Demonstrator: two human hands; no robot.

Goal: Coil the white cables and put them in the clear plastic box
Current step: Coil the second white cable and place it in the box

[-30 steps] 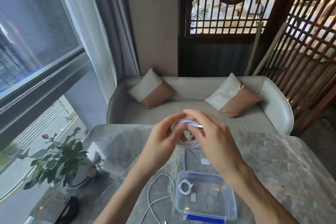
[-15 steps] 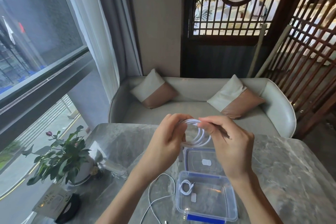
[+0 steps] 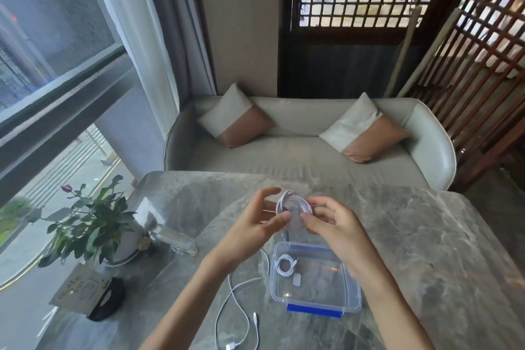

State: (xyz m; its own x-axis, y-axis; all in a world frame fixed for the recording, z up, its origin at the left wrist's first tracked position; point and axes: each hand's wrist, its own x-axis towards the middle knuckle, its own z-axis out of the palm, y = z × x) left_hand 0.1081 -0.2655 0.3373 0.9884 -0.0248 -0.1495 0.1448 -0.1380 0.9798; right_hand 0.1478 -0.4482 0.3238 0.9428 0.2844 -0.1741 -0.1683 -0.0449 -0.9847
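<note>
Hands meet just above the middle of the frame, raised over the grey marble desk point(image 3: 426, 236). The right hand point(image 3: 338, 224) pinches the right side of a coiled white cable point(image 3: 295, 204) between thumb and fingers, gripping the loops together. The left hand point(image 3: 255, 224) sits at the coil's left side with its fingers spread and curled loosely; its thumb tip reaches toward the lower edge of the loops, but whether it presses on the cable cannot be told. The coil stands roughly upright between the two hands.

Directly below the hands, the clear plastic box point(image 3: 352, 293) lies open on the desk, with a blue clip along its lower edge. Inside it, at the upper left corner, rests a small coiled cable point(image 3: 284, 266), and just beside that a small white square piece point(image 3: 297, 279). Part of a clear lid point(image 3: 295, 236) shows behind the box, under the hands.

To the left of the box, a loose white cable point(image 3: 235, 301) trails across the desk toward the bottom edge of the frame, its plugs lying near the lower centre.

At the left of the frame a potted plant point(image 3: 91, 224) stands on the desk, with a printed card point(image 3: 79, 290) below it. A pale sofa point(image 3: 298, 156) with two cushions fills the space beyond the desk.
</note>
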